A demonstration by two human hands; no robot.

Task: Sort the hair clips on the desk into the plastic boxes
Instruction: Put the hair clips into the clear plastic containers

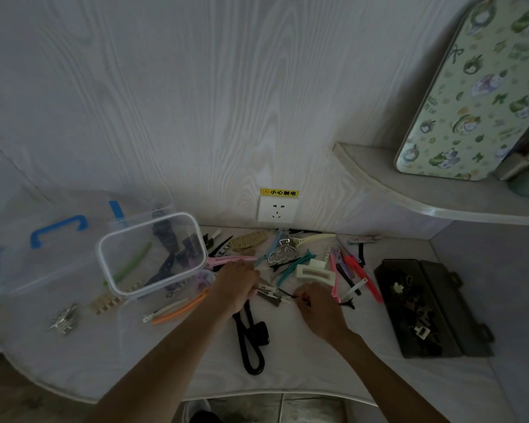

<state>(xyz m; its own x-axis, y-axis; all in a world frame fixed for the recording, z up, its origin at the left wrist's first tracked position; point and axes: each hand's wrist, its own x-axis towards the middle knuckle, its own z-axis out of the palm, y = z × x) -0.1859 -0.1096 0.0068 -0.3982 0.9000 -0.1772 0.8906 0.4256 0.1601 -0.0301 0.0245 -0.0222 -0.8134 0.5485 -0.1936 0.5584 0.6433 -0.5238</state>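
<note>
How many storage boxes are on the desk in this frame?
3. A small clear box with clips stands left of the hands, a large clear box with blue handle sits beneath and around it at far left, and a dark box lies open at right.

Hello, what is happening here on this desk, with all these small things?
A person is sorting hair clips on a white desk. Both hands are down in the loose pile of clips: the left hand rests on it, and the right hand pinches a thin black pin. A clear box on the left already holds several clips, and a dark box on the right holds dark ones. Many clips are not yet sorted.
</note>
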